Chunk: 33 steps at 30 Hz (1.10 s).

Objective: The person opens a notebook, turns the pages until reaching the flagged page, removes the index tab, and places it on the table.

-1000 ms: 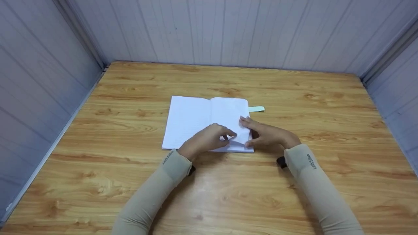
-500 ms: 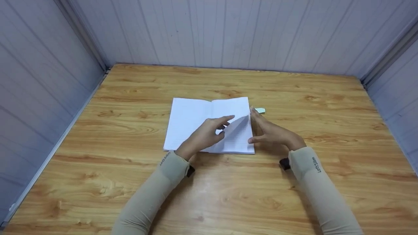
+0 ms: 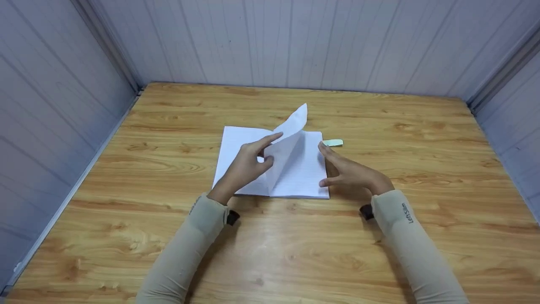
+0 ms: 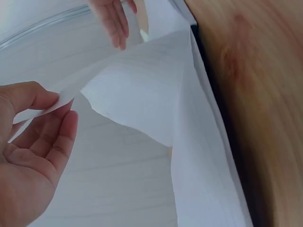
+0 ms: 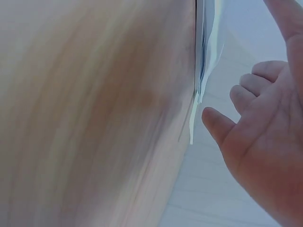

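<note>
The notebook [image 3: 312, 173] lay open near the middle of the wooden surface [image 3: 270, 245], one page [image 3: 282, 154] raised. The left hand [image 3: 249, 162] pinched it between thumb and fingers (plain in the left wrist view). The right hand [image 3: 350, 171] stood at the right edge, thumb and forefinger spread; contact could not be determined. A pale green strip [image 3: 333, 142] projected there, its inner end hidden. Both sleeves [image 3: 185, 249] were cut off below.

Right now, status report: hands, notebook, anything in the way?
Left hand pinches a raised page. Right hand open by the right edge of the notebook, contact unclear. Notebook lies open; nothing seen blocking the page.
</note>
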{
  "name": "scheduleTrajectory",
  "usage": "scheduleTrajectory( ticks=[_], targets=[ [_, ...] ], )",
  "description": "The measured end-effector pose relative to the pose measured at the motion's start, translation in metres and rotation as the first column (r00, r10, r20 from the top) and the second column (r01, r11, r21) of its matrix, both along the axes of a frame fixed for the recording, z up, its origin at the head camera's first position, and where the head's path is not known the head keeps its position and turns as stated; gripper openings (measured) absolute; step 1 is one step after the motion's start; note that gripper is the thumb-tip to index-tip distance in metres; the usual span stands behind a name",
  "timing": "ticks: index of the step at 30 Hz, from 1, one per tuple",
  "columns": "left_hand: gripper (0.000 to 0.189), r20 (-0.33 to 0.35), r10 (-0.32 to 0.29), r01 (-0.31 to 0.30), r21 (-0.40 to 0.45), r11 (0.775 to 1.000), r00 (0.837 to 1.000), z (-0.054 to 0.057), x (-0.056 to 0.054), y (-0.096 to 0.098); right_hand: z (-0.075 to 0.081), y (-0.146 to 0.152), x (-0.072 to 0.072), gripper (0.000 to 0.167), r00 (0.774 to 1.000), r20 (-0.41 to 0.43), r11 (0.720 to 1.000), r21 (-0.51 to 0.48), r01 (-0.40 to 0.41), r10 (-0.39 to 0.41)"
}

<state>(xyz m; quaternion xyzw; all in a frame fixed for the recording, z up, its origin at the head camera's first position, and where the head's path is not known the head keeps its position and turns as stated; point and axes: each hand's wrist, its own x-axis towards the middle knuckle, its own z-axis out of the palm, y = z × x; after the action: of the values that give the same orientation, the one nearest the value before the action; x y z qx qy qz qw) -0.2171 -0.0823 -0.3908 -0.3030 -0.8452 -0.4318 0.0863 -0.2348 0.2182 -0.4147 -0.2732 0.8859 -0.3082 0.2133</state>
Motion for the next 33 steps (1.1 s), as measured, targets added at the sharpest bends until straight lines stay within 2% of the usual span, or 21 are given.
scheduleTrajectory(
  ticks=[6,12,15,19,22,25,29,33],
  targets=[
    [0.047,-0.042,0.055,-0.053,0.045,0.998,0.998,0.004,-0.001,-0.017,-0.001,-0.004,0.000,0.107,1.000,0.029,0.999,0.035,-0.006,0.005],
    [0.038,-0.012,0.113,-0.112,0.075,0.991,0.994,0.005,0.001,-0.029,-0.002,-0.008,0.000,0.105,0.998,0.053,0.999,0.033,-0.024,0.022],
    [0.037,-0.001,0.122,-0.122,0.071,0.990,0.993,0.004,0.002,-0.032,-0.003,-0.008,0.001,0.103,0.998,0.061,0.999,0.031,-0.022,0.020],
    [0.038,-0.011,0.097,-0.096,0.068,0.993,0.995,0.002,0.001,-0.036,-0.005,-0.009,0.002,0.101,0.998,0.063,0.999,0.025,-0.032,0.030],
    [0.042,-0.053,0.060,-0.058,0.039,0.998,0.997,-0.001,-0.001,-0.041,-0.006,-0.009,0.002,0.102,0.998,0.057,0.999,0.020,-0.040,0.039],
    [0.049,-0.094,0.019,-0.022,-0.035,0.999,0.995,-0.002,-0.003,-0.046,-0.006,-0.009,0.002,0.102,0.998,0.056,0.999,0.022,-0.038,0.037],
    [0.054,-0.092,0.000,-0.013,-0.148,0.989,0.996,-0.002,-0.004,-0.052,-0.004,-0.009,0.001,0.100,0.998,0.066,0.999,0.036,-0.025,0.022],
    [0.053,-0.082,-0.017,-0.001,-0.215,0.977,0.996,-0.003,-0.004,-0.057,-0.002,-0.010,0.001,0.098,0.997,0.078,0.999,0.049,-0.016,0.012]
  ],
)
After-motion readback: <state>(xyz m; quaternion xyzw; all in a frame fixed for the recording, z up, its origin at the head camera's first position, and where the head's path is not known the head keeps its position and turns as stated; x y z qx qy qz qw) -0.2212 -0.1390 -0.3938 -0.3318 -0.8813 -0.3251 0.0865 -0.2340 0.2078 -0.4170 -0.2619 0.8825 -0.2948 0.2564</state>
